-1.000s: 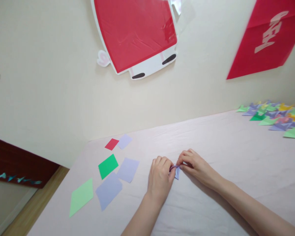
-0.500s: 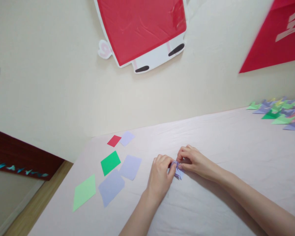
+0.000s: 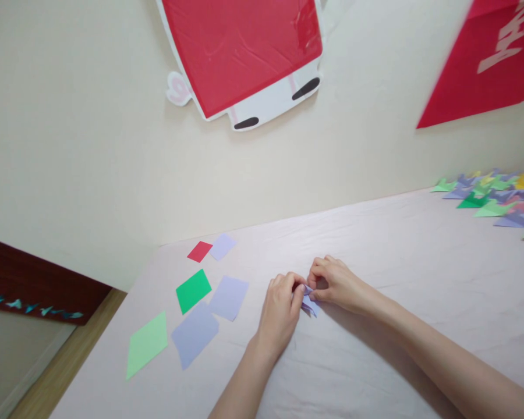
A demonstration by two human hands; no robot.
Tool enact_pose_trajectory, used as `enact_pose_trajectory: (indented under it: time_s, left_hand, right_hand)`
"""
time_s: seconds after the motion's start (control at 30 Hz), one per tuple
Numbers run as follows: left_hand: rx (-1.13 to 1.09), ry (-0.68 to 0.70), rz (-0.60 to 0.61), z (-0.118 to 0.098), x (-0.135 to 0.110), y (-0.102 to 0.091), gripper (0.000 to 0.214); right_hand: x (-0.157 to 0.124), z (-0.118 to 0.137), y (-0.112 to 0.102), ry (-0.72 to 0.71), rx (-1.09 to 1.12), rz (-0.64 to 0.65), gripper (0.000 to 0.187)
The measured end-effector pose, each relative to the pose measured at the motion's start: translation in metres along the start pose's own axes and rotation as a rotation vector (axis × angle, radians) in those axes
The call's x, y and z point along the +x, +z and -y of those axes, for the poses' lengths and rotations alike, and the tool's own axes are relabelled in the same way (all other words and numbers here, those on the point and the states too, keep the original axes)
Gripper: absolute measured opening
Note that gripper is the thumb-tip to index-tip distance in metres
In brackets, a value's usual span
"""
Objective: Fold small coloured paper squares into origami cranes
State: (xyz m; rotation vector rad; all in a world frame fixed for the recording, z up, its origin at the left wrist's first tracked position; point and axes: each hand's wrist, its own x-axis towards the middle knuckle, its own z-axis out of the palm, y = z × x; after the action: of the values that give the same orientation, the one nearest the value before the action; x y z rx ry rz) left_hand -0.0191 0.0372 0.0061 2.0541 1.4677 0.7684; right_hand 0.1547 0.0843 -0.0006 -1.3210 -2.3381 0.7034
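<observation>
A small folded piece of purple origami paper (image 3: 310, 306) is held just above or on the pale cloth, between my two hands. My left hand (image 3: 283, 302) pinches its left side between thumb and fingers. From the right, my right hand (image 3: 334, 282) grips the upper edge with thumb and fingertips close together. Part of the folded paper is hidden behind my fingers, so its full shape cannot be made out.
Left of my hands lie flat paper squares: red (image 3: 199, 251), dark green (image 3: 193, 291), light green (image 3: 147, 344) and several purple ones (image 3: 229, 298). Many folded paper figures (image 3: 491, 201) crowd the far right by the wall. The pale cloth (image 3: 353, 372) covers the surface.
Both hands keep hold of the purple paper, with small shifts of the fingers at its upper edge. The whole view has moved slightly, so everything sits a little further left.
</observation>
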Motion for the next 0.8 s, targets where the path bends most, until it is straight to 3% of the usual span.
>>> enact_pose_trajectory:
  time_s: [0.13, 0.3, 0.57, 0.8]
  left_hand:
    - [-0.06, 0.0, 0.016, -0.004, -0.001, -0.004, 0.009]
    - [0.027, 0.04, -0.006, -0.003, 0.002, 0.0, 0.003]
    - [0.025, 0.02, -0.044, 0.001, 0.005, 0.007, 0.015]
    - [-0.12, -0.009, -0.088, 0.0, 0.003, 0.006, 0.022]
  right_hand:
    - [0.004, -0.002, 0.002, -0.003, -0.004, -0.008, 0.01]
    - [0.005, -0.003, 0.002, -0.008, -0.004, -0.002, 0.01]
    - [-0.002, -0.005, -0.004, -0.062, 0.114, 0.012, 0.007]
    - [-0.009, -0.001, 0.0, -0.079, 0.123, -0.045, 0.018]
